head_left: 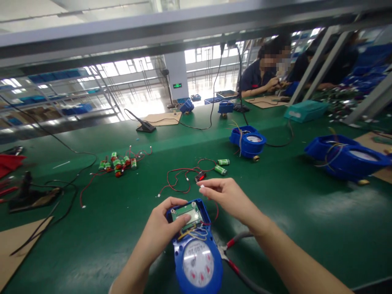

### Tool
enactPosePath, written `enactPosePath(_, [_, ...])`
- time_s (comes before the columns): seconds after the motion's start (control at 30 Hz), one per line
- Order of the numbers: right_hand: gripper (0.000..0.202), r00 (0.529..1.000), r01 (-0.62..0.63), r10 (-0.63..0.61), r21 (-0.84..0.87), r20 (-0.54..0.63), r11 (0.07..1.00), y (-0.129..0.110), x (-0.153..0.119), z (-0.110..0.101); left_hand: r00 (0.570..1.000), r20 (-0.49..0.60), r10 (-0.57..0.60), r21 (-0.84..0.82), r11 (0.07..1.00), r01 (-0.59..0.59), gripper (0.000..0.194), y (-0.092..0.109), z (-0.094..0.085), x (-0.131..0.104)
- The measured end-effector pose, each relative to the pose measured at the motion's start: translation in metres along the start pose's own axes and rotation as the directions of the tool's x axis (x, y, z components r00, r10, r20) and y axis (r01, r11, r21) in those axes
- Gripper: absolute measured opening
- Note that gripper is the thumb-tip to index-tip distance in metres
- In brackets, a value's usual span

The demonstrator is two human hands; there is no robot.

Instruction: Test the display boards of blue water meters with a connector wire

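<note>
The left hand (161, 226) grips the meter (199, 265) on the bench, thumb on its board (195, 214), other fingers partly hidden. The right hand (228, 198) pinches a connector (202, 186), mostly covered by fingertips. The frame crops the meter's bottom; the pliers' (233, 267) tips are hidden.

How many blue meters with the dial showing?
3: one blue meter in the left hand, a second meter right of centre on the green table, a third meter farther right. More may be hidden farther back.
</note>
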State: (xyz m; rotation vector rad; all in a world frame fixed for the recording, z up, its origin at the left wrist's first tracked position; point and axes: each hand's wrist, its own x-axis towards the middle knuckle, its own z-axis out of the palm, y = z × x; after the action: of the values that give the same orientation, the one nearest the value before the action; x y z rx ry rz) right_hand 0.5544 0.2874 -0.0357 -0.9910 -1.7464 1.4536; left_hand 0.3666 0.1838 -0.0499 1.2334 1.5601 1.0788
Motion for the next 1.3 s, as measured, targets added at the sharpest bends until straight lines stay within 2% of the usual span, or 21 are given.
enactPosePath(0.1, [0.037,0.996,0.014,-0.009,-0.057,0.085,0.998,0.007,0.02,0.006,0.998,0.06,0.01,-0.017,1.0,-0.009,0.035,0.0,-0.004,-0.002])
enactPosePath(0.2, [0.039,0.993,-0.02,0.022,-0.017,0.115,1.0,0.015,0.028,0.01,0.986,0.137,0.094,-0.06,0.994,-0.087,0.042,0.0,-0.017,0.0])
enactPosePath(0.23, [0.04,0.992,-0.036,0.035,0.004,0.119,0.999,0.017,0.028,0.011,0.989,0.1,0.107,-0.071,0.992,-0.1,0.041,-0.001,-0.024,0.001])
enactPosePath(0.3, [0.041,0.99,-0.072,0.068,0.036,0.121,0.997,0.019,0.027,0.011,0.993,-0.087,0.085,-0.056,0.994,-0.09,0.039,-0.004,-0.039,0.007])
enactPosePath(0.37, [0.043,0.989,-0.105,0.097,0.063,0.11,0.993,0.02,0.025,0.01,0.955,-0.295,0.032,-0.02,0.999,-0.04,0.042,-0.013,-0.055,0.015])
enactPosePath(0.4, [0.043,0.988,-0.121,0.112,0.08,0.107,0.989,0.02,0.024,0.009,0.934,-0.358,0.006,-0.006,1.0,-0.008,0.045,-0.018,-0.061,0.019])
enactPosePath(0.47, [0.045,0.984,-0.155,0.141,0.122,0.112,0.98,0.022,0.023,0.009,0.916,-0.398,-0.054,-0.001,0.998,0.058,0.05,-0.032,-0.069,0.029])
enactPosePath(0.63, [0.049,0.966,-0.245,0.224,0.171,0.133,0.954,0.031,0.027,0.012,0.923,-0.32,-0.213,-0.081,0.977,0.197,0.061,-0.058,-0.066,0.05])
enactPosePath(0.8, [0.048,0.94,-0.335,0.313,0.2,0.136,0.921,0.036,0.03,0.017,0.92,-0.177,-0.35,-0.228,0.924,0.308,0.067,-0.069,-0.061,0.06])
enactPosePath(0.97, [0.044,0.939,-0.343,0.328,0.232,0.103,0.91,0.033,0.032,0.022,0.923,-0.097,-0.371,-0.334,0.886,0.321,0.065,-0.069,-0.056,0.061])
enactPosePath(1.1, [0.046,0.928,-0.37,0.349,0.228,0.127,0.901,0.034,0.033,0.027,0.933,-0.009,-0.36,-0.44,0.839,0.319,0.066,-0.064,-0.042,0.059])
enactPosePath(1.3, [0.051,0.917,-0.384,0.352,0.175,0.189,0.907,0.039,0.036,0.032,0.945,0.123,-0.304,-0.576,0.753,0.318,0.058,-0.057,-0.023,0.06])
